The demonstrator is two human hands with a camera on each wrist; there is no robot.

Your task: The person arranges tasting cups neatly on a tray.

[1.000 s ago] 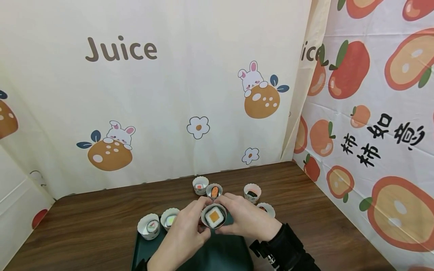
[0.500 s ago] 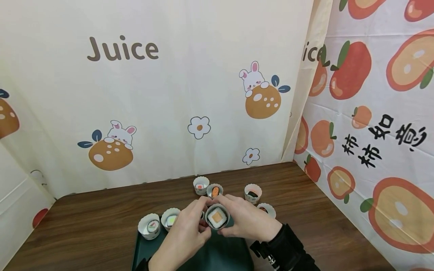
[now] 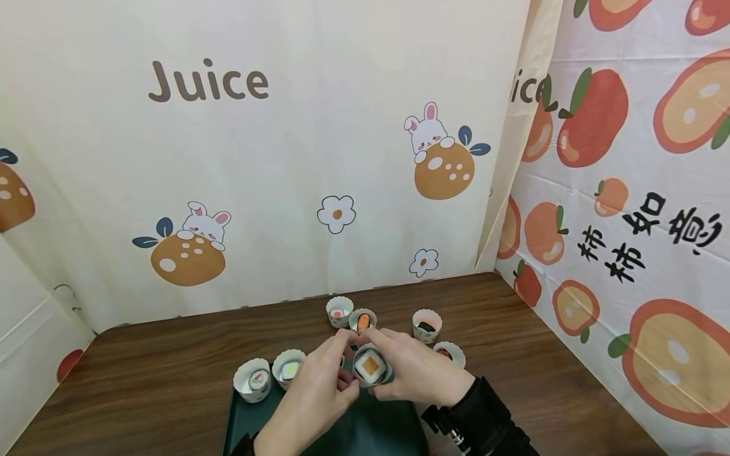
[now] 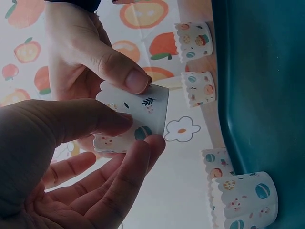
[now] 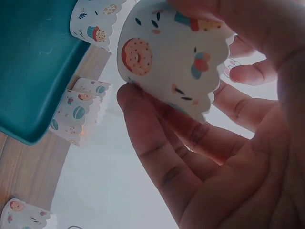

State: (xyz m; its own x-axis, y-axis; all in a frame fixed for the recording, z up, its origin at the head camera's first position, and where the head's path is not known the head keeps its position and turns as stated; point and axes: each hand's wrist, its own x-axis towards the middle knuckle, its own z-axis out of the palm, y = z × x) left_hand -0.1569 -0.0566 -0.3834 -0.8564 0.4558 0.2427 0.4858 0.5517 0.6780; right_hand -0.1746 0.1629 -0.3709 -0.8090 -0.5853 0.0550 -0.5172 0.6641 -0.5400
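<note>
Both hands grasping one paper cup (image 5: 164,59). Left hand (image 3: 316,385) pinches it between thumb and fingers, right hand (image 3: 415,364) does the same from the right. Cup is up in the air over the far part of the green tray (image 3: 373,430), mouth tipped toward me. White sushi piece (image 3: 370,367) with an orange square centre sits inside it.

At the tray's far-left corner: left cup (image 3: 242,375) with a round sushi roll (image 3: 258,380), and just right of it a second cup (image 3: 284,356) with a green-centred piece (image 3: 289,371). Far side of the wooden table (image 3: 165,373): a far cup (image 3: 339,322) near an orange-topped piece (image 3: 363,322) in its own cup. Right of those, a cup with a dark piece (image 3: 426,327). Nearer, a right cup (image 3: 454,349), partly behind my hand; contents look reddish, hard to read. Printed curtain (image 3: 268,158) behind everything.
</note>
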